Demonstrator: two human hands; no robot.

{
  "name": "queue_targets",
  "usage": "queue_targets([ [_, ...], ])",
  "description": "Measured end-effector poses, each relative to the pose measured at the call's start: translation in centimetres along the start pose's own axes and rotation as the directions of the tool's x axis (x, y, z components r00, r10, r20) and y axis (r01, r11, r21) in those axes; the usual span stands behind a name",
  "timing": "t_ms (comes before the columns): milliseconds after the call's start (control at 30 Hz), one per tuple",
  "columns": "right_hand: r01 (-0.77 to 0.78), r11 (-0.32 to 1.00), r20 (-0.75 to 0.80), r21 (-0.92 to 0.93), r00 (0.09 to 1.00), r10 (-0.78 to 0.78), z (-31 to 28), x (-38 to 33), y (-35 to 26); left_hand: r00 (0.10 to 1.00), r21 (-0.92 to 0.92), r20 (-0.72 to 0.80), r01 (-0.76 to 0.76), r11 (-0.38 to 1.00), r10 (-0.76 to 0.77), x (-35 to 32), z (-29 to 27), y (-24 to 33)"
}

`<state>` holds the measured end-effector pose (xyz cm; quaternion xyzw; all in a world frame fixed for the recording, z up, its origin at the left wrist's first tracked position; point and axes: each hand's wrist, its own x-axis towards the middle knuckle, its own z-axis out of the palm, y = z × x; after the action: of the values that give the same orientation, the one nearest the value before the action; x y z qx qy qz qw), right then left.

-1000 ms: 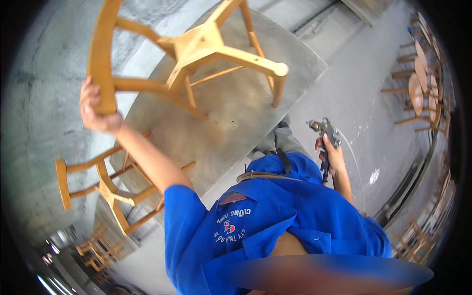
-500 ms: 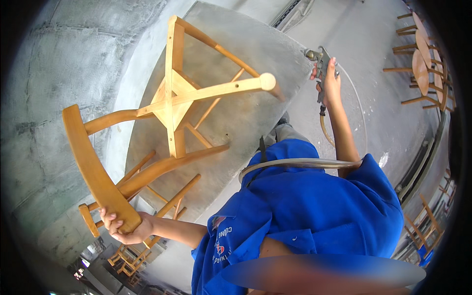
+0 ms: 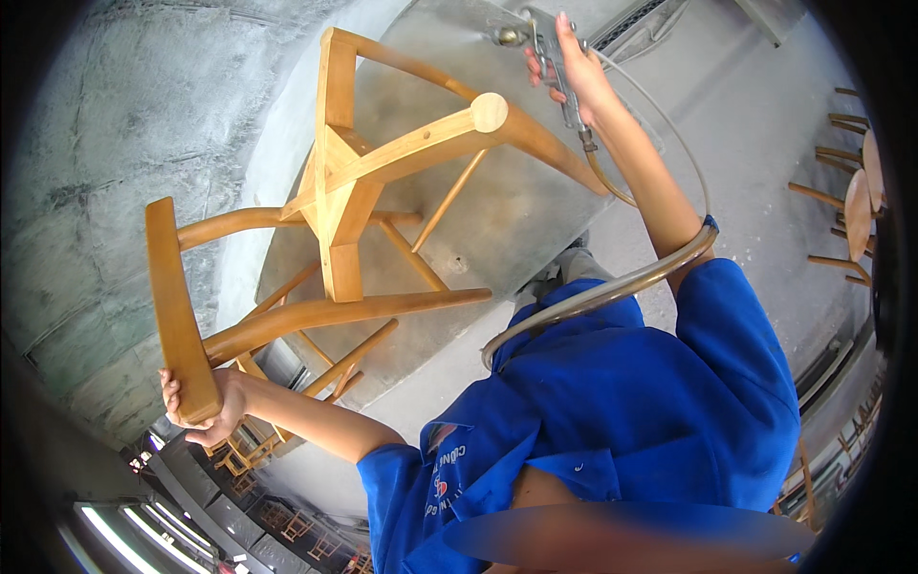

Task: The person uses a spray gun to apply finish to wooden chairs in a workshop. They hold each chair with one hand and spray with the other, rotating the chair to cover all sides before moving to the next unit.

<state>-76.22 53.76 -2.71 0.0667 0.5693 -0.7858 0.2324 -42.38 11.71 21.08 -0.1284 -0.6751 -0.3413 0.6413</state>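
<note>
Grey, streaky wall (image 3: 124,172) fills the far left, with bright strip lights (image 3: 117,540) below it. Next comes the person's left hand (image 3: 222,409), its fingers wrapped around the lower end of a chair's curved top rail. That chair (image 3: 342,203), a seatless frame of honey-coloured wood with paler crossed bars at its middle, stands left of centre over a grey board (image 3: 535,232); whether its legs touch the board cannot be told. Parts of a second wooden frame (image 3: 354,357) show beneath it. Farther right, the person wears a blue shirt (image 3: 612,402). Well apart from the left hand, the right hand (image 3: 579,75) is raised and closed around a metal spray gun (image 3: 549,48), its front end towards the chair. A hose (image 3: 626,284) loops past the right forearm. Round-topped stools (image 3: 858,206) cluster at the far right.
</note>
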Motion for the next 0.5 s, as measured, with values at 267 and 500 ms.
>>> queue_targets([
  [267, -0.229, 0.973, -0.251, -0.031, 0.944, 0.215, -8.3, -2.2, 11.3, 0.996, 0.011, -0.088, -0.006, 1.0, 0.007, 0.7, -0.6, -2.5],
  [500, -0.174, 0.971, -0.454, -0.163, 0.887, 0.083, -12.2, -9.1, 14.8, 0.989, -0.004, -0.147, 0.005, 1.0, -0.006, 1.6, -1.1, -8.2],
])
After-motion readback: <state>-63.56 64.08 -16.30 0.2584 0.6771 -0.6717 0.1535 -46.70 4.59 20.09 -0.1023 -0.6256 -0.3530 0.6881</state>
